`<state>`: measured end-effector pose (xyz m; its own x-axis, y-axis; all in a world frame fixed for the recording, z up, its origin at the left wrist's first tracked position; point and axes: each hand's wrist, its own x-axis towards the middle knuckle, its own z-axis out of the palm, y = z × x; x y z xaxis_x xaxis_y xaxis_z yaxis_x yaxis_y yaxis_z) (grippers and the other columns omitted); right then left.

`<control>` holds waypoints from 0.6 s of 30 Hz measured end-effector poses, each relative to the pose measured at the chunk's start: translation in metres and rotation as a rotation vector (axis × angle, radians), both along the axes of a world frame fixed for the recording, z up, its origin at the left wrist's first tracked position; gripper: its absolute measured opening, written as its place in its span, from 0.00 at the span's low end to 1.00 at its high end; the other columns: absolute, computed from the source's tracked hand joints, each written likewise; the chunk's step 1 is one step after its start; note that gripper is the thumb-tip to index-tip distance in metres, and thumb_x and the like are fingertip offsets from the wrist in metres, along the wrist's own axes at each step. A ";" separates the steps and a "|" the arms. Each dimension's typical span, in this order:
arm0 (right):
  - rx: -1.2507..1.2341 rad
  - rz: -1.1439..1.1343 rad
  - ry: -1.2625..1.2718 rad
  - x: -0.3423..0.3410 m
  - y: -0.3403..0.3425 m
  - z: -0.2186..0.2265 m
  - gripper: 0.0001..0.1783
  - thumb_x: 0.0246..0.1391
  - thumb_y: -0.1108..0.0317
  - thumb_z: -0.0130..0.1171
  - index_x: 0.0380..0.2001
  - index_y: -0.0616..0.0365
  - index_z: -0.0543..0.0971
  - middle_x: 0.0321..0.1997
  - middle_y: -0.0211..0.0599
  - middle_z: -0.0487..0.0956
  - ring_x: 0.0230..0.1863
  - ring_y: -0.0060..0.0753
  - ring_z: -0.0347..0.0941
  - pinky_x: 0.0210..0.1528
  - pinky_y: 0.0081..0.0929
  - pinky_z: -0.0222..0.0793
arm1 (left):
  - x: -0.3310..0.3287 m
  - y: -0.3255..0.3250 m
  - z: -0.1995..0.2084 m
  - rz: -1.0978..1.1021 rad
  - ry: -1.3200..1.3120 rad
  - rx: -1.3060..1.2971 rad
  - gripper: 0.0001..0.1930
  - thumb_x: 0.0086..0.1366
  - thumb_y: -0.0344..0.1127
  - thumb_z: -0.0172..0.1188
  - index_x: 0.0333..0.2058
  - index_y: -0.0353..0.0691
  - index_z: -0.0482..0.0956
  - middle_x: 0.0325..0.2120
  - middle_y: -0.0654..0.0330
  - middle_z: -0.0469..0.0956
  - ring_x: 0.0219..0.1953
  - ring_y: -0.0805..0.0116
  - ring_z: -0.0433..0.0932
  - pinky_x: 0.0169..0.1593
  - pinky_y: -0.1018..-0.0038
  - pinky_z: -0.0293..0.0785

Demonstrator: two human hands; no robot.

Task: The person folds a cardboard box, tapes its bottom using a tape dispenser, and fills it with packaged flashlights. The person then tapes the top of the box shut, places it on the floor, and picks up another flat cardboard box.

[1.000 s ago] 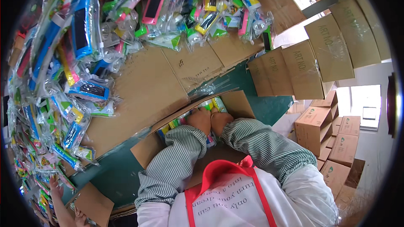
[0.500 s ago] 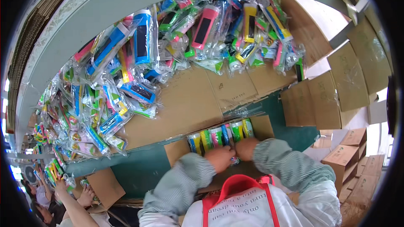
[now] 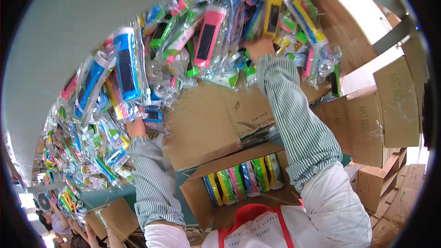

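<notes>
My left hand (image 3: pixel 136 127) reaches into the left part of a heap of clear-bagged, tube-shaped plastic items, touching a blue bagged item (image 3: pixel 152 115). Its fingers are mostly hidden by the wrapping. Farther right, my right hand (image 3: pixel 259 48) is in the heap below a yellow bagged item (image 3: pixel 273 14) with a dark panel. Those fingers are hidden among the bags too. Close to my body stands an open cardboard box (image 3: pixel 195 198). Inside it lies a row of bagged items (image 3: pixel 237 181) in blue, yellow, green, pink and white, side by side.
Flattened cardboard (image 3: pixel 197 128) lies under the heap on a green table (image 3: pixel 92 196). A grey curved rim (image 3: pixel 59 32) runs along the far left. Open cartons (image 3: pixel 363 115) stand at the right, with stacked boxes below. Another person's hands (image 3: pixel 76 225) are by a carton (image 3: pixel 120 216) at lower left.
Both hands have left the row of items in the box and moved forward into the heap, the left one to the left, the right one farther off. The box's row is now uncovered.
</notes>
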<state>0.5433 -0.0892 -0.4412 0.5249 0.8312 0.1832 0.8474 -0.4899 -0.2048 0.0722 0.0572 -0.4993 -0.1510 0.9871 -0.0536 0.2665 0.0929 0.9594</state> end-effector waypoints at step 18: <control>0.074 -0.242 1.610 -0.079 -0.212 0.097 0.15 0.46 0.65 0.60 0.37 0.64 0.77 0.28 0.34 0.76 0.24 0.24 0.73 0.22 0.24 0.70 | 0.013 -0.276 0.271 -1.093 0.394 0.376 0.23 0.45 0.21 0.62 0.43 0.39 0.74 0.44 0.56 0.75 0.49 0.56 0.73 0.53 0.61 0.68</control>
<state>0.4644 -0.3011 -0.3445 0.3120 0.7201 -0.6198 -0.3449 -0.5220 -0.7801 0.0850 -0.2192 -0.2286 0.8269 0.5485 0.1244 0.3093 -0.6281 0.7140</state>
